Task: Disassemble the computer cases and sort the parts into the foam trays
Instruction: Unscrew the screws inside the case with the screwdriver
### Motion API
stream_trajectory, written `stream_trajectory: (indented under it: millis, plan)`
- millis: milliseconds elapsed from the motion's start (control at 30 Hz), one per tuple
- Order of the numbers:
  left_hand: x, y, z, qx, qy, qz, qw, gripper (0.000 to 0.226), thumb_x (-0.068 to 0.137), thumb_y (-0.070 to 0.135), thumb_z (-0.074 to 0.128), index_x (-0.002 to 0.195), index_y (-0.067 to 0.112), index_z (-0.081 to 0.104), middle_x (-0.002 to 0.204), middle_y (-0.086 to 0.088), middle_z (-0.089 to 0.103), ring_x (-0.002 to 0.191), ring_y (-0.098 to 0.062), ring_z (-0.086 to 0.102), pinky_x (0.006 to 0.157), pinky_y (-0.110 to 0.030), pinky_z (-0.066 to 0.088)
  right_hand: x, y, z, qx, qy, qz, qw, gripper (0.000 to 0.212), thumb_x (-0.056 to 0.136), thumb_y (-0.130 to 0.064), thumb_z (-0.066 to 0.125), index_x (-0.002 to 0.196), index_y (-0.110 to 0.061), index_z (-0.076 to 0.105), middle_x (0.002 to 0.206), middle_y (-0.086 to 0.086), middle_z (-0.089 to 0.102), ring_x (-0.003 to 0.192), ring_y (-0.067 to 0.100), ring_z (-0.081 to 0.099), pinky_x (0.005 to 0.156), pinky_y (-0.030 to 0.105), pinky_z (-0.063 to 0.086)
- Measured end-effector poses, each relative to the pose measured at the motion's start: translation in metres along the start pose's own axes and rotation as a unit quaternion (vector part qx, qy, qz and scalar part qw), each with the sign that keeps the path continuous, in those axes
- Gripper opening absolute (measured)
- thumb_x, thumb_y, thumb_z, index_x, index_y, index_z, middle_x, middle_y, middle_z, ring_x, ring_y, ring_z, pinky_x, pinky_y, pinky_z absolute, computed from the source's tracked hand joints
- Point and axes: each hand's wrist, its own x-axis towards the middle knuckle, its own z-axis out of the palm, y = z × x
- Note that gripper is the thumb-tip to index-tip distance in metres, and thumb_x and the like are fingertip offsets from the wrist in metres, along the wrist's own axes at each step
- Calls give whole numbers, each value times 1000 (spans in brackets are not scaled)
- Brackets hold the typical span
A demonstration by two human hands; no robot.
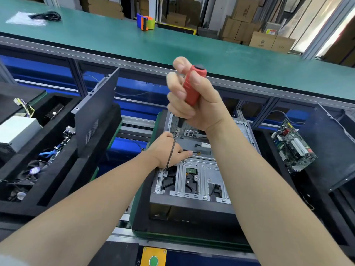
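A long green workbench point(115, 35) runs across the view from nine o'clock up to three o'clock, with stacked cardboard boxes point(263, 41) behind it at one o'clock. Below it, a black foam tray point(63, 169) fills the nine o'clock side and a second black foam tray point(317, 198) fills the three o'clock side.

Between them, at the centre and towards six o'clock, an open computer case point(192, 206) lies on its side, its bare metal drive cage facing up. A dark side panel point(96, 112) stands tilted in the left tray at ten o'clock. Another dark panel point(330, 146) leans in the right tray at three o'clock, and a green motherboard point(294, 146) stands on edge just beside it. A pale power supply point(17, 131) sits at the far nine o'clock edge.

Two bare forearms reach in from six o'clock. The right hand point(196, 104), above the case at twelve o'clock, is clenched round the red handle of a screwdriver point(193, 85), whose thin shaft slants down to a screw at the case's seven o'clock corner. The left hand point(167, 150) lies on the case behind the shaft, fingers stretched out and grasping nothing.

A blue and orange tape dispenser point(146, 22) stands on the bench at twelve o'clock.
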Motion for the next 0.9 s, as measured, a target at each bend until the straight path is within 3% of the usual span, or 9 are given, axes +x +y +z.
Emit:
stream_trajectory:
  millis: [100, 267, 367, 433, 467, 533, 633, 733, 900]
  plan:
    - [-1, 0, 0, -1, 7, -1, 1000, 90, 97, 71, -2, 62, 22, 64, 51, 3, 60, 62, -7, 53, 105, -27, 24, 1, 3, 11, -158, 169, -36, 972, 21, 106, -23, 60, 101, -10, 43, 89, 7, 60, 63, 20, 54, 59, 34, 45]
    - [1, 2, 1, 19, 12, -5, 1000, 90, 89, 72, -14, 61, 23, 57, 52, 3, 56, 61, -5, 43, 94, -28, 21, 1, 5, 20, -262, 467, -66, 842, 23, 103, -35, 66, 109, -13, 65, 93, 5, 67, 70, 17, 65, 62, 32, 57]
    - [-1, 3, 0, -7, 35, -17, 999, 75, 83, 65, -14, 55, 23, 41, 56, -1, 57, 64, -12, 45, 100, -30, 25, 4, 13, 29, -280, 541, -75, 790, 18, 102, -39, 64, 98, -21, 62, 85, -2, 63, 70, 16, 58, 65, 37, 52]
    - [-2, 4, -4, -3, 46, -14, 999, 77, 80, 58, -18, 60, 21, 47, 64, -4, 62, 71, -17, 50, 97, -33, 27, 6, 18, 34, -310, 558, -91, 764, 25, 98, -36, 71, 84, -21, 56, 74, -5, 56, 68, 16, 51, 68, 42, 48]
    - [-2, 5, -5, 3, 51, -11, 999, 82, 79, 56, -20, 65, 19, 52, 67, -4, 62, 74, -19, 53, 93, -34, 26, 7, 18, 35, -311, 552, -92, 768, 32, 96, -35, 74, 77, -21, 52, 70, -2, 52, 65, 18, 47, 65, 43, 46]
    - [-2, 5, -8, 11, 42, -7, 999, 88, 79, 55, -23, 68, 18, 56, 64, -3, 60, 70, -19, 51, 90, -34, 25, 10, 16, 35, -278, 497, -70, 819, 42, 95, -35, 78, 71, -21, 46, 66, 4, 45, 56, 21, 37, 53, 37, 37]
    - [-2, 4, -6, 7, 19, -5, 1000, 89, 85, 65, -19, 63, 20, 55, 53, 1, 55, 58, -9, 40, 103, -33, 30, 14, 7, 28, -227, 347, -11, 910, 42, 98, -28, 72, 69, -21, 44, 58, 1, 38, 43, 16, 27, 41, 25, 25]
    - [-1, 4, -3, 10, 15, -11, 1000, 90, 93, 70, -7, 66, 23, 65, 54, 3, 59, 63, -8, 49, 108, -33, 29, 15, 3, 15, -160, 188, 22, 969, 37, 99, -14, 60, 69, -20, 39, 56, -3, 32, 39, 13, 21, 40, 21, 19]
    - [0, 1, 0, 29, 20, 0, 999, 87, 100, 67, 1, 64, 23, 66, 53, 5, 59, 60, 0, 38, 107, -33, 31, 12, 4, 0, 22, -3, 33, 999, 27, 86, -11, 73, 68, -15, 53, 50, -2, 29, 34, 9, 20, 39, 18, 17]
